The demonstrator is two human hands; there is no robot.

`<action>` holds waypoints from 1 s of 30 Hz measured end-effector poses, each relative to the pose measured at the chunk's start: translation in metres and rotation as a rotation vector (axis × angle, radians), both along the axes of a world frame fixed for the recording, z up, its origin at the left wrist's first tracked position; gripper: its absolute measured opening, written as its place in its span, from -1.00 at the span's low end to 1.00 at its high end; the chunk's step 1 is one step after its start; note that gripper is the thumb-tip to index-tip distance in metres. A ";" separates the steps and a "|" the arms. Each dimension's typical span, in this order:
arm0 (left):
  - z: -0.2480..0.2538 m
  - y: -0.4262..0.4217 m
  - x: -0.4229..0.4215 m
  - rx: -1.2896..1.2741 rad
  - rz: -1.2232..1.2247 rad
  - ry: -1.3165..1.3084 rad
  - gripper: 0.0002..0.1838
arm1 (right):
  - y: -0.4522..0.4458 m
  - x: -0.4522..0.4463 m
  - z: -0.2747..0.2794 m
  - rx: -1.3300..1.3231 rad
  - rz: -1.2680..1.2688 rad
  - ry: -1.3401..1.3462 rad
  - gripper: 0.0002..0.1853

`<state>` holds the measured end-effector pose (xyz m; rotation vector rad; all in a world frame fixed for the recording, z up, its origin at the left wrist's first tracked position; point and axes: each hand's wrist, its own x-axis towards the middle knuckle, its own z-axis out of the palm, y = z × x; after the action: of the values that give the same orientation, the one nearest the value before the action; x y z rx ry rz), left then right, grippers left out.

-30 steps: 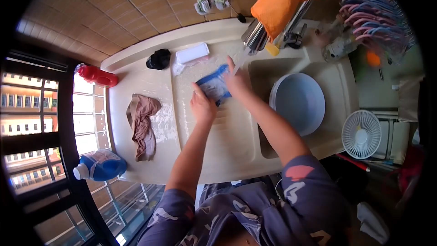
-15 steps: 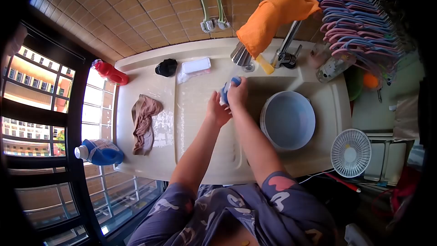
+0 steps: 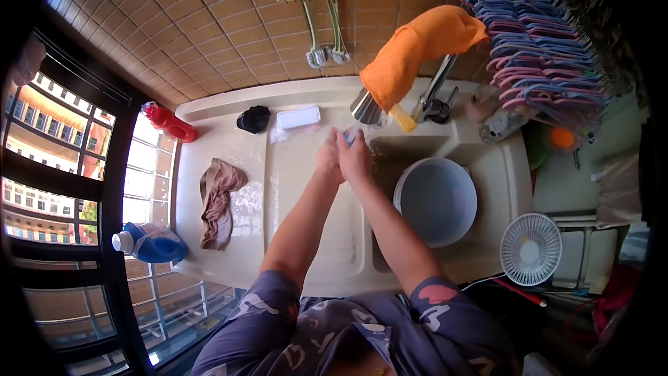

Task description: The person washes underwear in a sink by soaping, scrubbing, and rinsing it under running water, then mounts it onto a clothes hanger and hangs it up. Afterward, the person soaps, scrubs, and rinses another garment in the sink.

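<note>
Plainly, I see a crumpled brown cloth (image 3: 221, 202) on the bench (image 3: 292, 167), well to the left of the left hand (image 3: 330, 157). That hand is curled around a small blue cloth (image 3: 348, 137), mostly hidden from me. The right hand (image 3: 356, 159) grips it too. Near this hand, rightward, I have a round tub (image 3: 437, 202) in the sink (image 3: 410, 145).

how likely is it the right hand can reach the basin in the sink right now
Probably yes: nothing covers the basin, close by, though the right hand may first need to let go of the blue cloth.
</note>
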<state>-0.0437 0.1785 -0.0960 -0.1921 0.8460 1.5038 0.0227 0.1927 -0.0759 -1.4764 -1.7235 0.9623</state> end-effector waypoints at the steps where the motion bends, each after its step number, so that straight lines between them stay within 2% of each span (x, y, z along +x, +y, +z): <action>1: -0.005 0.000 -0.014 0.018 -0.048 -0.008 -0.62 | -0.016 0.007 0.007 0.021 0.070 0.059 -0.56; 3: -0.073 0.018 -0.045 0.055 -0.094 0.074 -0.60 | -0.037 0.013 0.019 0.013 0.151 0.132 -0.54; 6: -0.053 0.005 -0.034 0.354 -0.284 -0.069 -0.61 | -0.017 0.007 0.023 0.016 0.012 0.012 -0.53; 7: -0.001 0.003 -0.006 0.172 -0.156 0.004 -0.64 | -0.001 0.007 0.026 -0.016 -0.060 -0.012 -0.54; 8: 0.027 0.000 0.009 -0.013 -0.027 0.077 -0.67 | 0.014 0.011 0.022 -0.026 -0.025 0.077 -0.56; 10: 0.027 -0.003 -0.002 -0.050 -0.089 0.088 -0.73 | 0.039 0.008 -0.025 0.157 -0.046 -0.046 -0.58; 11: 0.025 -0.004 -0.012 0.007 -0.188 0.187 -0.74 | 0.054 0.010 -0.034 0.169 -0.041 -0.052 -0.58; 12: 0.022 -0.009 -0.019 0.051 -0.289 0.286 -0.74 | 0.062 0.015 -0.043 -0.029 -0.002 0.140 -0.60; 13: 0.024 -0.010 -0.022 0.081 -0.252 0.254 -0.76 | 0.065 0.019 -0.045 -0.228 0.036 0.334 -0.62; 14: 0.027 -0.014 -0.032 0.074 -0.267 0.281 -0.79 | 0.070 0.023 -0.045 -0.224 0.043 0.334 -0.62; 16: 0.030 -0.025 -0.060 0.175 -0.338 0.453 -0.81 | 0.074 0.029 -0.030 -0.609 0.167 0.982 -0.69; 17: 0.033 -0.033 -0.071 0.204 -0.408 0.583 -0.78 | 0.075 0.037 -0.018 -0.655 0.266 1.027 -0.61; 18: 0.042 -0.039 -0.081 0.205 -0.404 0.584 -0.78 | 0.080 0.040 -0.011 -0.694 0.279 1.040 -0.59; 20: 0.059 -0.050 -0.094 0.378 -0.803 0.984 -0.75 | 0.091 0.054 0.015 -0.712 0.272 1.021 -0.58; 21: 0.072 -0.054 -0.097 0.296 -0.953 1.079 -0.73 | 0.112 0.062 -0.001 -0.668 0.352 0.871 -0.55; 24: 0.089 -0.061 -0.108 0.263 -1.401 1.920 -0.59 | 0.104 0.072 0.044 -0.563 0.614 0.624 -0.62; 25: 0.092 -0.060 -0.111 0.259 -1.394 1.922 -0.59 | 0.105 0.074 0.046 -0.420 0.782 0.346 -0.65; 26: 0.095 -0.061 -0.113 0.336 -1.512 2.209 -0.55 | 0.104 0.076 0.047 -0.271 0.933 0.064 -0.67; 27: 0.097 -0.062 -0.116 0.417 -1.622 2.500 -0.49 | 0.099 0.076 0.045 -0.114 1.105 -0.042 -0.68; 28: 0.087 -0.062 -0.123 0.311 -1.627 2.564 -0.48 | 0.085 0.074 0.065 -0.238 1.158 -0.340 -0.66; 30: 0.074 -0.065 -0.135 0.301 -1.455 2.884 -0.52 | 0.058 0.071 0.083 0.105 1.201 -0.882 -0.64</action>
<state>-0.1791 0.1139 -0.0222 -2.4759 -1.6092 0.6474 0.0937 0.2506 0.0070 -0.6705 -3.3999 0.6965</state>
